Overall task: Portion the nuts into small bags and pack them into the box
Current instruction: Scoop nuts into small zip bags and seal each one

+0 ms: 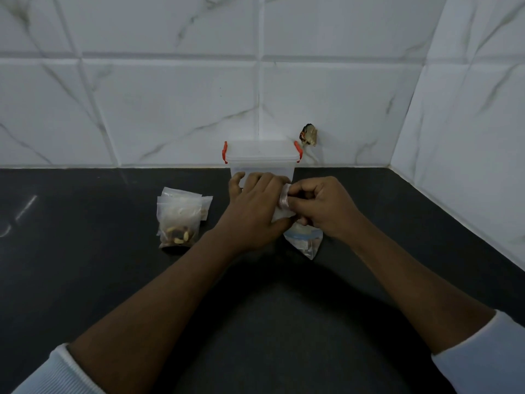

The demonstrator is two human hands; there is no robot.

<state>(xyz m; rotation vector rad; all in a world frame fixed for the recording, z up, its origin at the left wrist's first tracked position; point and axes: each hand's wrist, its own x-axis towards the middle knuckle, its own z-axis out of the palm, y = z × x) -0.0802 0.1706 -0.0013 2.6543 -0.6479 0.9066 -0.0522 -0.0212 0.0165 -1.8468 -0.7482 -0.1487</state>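
Observation:
A clear plastic box (262, 162) with a closed lid and red clips stands on the black counter against the tiled wall. Just in front of it, my left hand (252, 211) and my right hand (321, 206) both grip a small clear bag (282, 207) held between them, fingers pinched at its top edge. Its contents are hidden by my fingers. A larger clear bag (304, 243) with a blue strip lies on the counter right under my hands. To the left lies a pile of small clear bags (181, 216); the front one holds mixed nuts (177, 236).
The black counter (85, 251) runs from the white marble-tiled back wall to a tiled side wall on the right, forming a corner. A rough dark hole (308, 135) with wires sits in the back wall just right of the box.

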